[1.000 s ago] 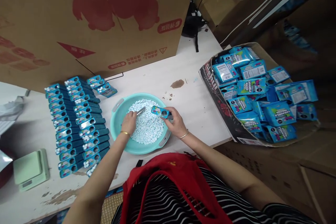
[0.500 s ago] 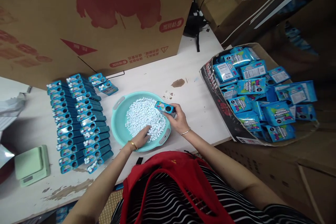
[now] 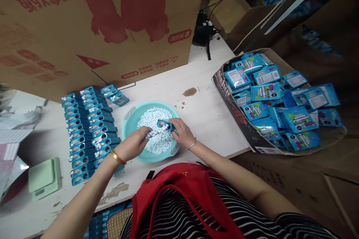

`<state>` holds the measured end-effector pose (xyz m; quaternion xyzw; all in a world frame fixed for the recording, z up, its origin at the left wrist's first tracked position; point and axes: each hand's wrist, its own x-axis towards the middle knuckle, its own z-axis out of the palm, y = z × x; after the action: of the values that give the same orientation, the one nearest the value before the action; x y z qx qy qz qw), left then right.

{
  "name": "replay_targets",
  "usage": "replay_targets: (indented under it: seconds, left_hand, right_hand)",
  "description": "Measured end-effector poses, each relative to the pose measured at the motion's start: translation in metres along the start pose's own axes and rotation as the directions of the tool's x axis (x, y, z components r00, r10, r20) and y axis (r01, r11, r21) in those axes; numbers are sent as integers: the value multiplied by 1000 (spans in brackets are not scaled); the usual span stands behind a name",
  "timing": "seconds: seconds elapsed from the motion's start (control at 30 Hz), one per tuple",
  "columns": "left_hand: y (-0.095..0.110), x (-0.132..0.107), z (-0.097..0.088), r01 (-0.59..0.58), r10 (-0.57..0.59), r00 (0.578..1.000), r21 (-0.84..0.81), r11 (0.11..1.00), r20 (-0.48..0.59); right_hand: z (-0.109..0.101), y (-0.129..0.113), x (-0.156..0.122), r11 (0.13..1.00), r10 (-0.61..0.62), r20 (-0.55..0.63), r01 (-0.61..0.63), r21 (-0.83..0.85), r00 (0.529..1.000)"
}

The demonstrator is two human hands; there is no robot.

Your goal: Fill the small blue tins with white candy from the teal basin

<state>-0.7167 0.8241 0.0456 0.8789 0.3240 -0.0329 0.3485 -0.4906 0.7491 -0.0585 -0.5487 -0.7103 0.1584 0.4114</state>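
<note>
My right hand (image 3: 181, 133) grips a small blue candy box (image 3: 162, 123) over a turquoise basin (image 3: 127, 123). The box is tilted, with white candies at its round opening. Beside it, my left hand (image 3: 133, 145) has its fingers closed on some white candies, which show at the fingertips near the box. Many more small white candies (image 3: 158, 146) fill the basin beneath both hands. To the left stand rows of blue candy boxes (image 3: 81, 134), several with white candies on top. My left forearm and hand cover part of the nearest row.
A large cardboard box (image 3: 134, 52) stands along the back of the table. At the right, an open carton (image 3: 232, 108) holds many blue candy packets (image 3: 265, 91). A green kitchen scale (image 3: 44, 177) sits at the left, near crumpled packaging (image 3: 17, 134). A black item (image 3: 203, 30) lies at the back.
My left hand has lifted out of the candies and moved up beside the box. My right hand has lowered and tilted the box toward it. The view has shifted slightly.
</note>
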Motion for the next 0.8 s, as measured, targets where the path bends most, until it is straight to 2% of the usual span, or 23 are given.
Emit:
replay_targets:
  seconds: [0.1, 0.2, 0.3, 0.37, 0.4, 0.47, 0.57, 0.63, 0.7, 0.8]
  left_hand:
    - [24, 9, -8, 59, -76, 995, 237, 970, 60]
    - [55, 14, -11, 151, -193, 980, 444, 883, 50]
    - [78, 15, -13, 148, -181, 983, 504, 851, 16]
    - [80, 12, -16, 139, -169, 986, 506, 851, 12]
    - [74, 10, -18, 146, -174, 985, 506, 850, 8]
    - [51, 8, -18, 186, -193, 981, 486, 854, -36]
    - [-7, 17, -1, 301, -255, 952, 368, 880, -169]
    - [-47, 31, 26, 358, -319, 932, 282, 890, -175]
    - [-76, 48, 59, 342, -322, 939, 231, 911, -122]
    - [-92, 66, 105, 304, -294, 953, 182, 935, -76]
  right_hand:
    - [6, -3, 0, 1000, -26, 39, 26, -16, 999]
    - [10, -4, -1, 1000, -21, 63, 22, -8, 998]
    - [13, -4, -3, 1000, 6, 72, -7, 15, 997]
    - [13, -2, -4, 999, 23, 65, -24, 28, 998]
    - [13, -1, -4, 999, 28, 58, -30, 35, 998]
    - [11, 1, -4, 998, 46, 40, -48, 50, 998]
    - [6, 6, -3, 992, 93, -6, -93, 82, 996]
    - [2, 9, -1, 985, 141, -37, -136, 107, 989]
    - [-3, 10, 1, 974, 195, -55, -186, 130, 979]
    - [-9, 10, 5, 956, 264, -65, -252, 149, 962]
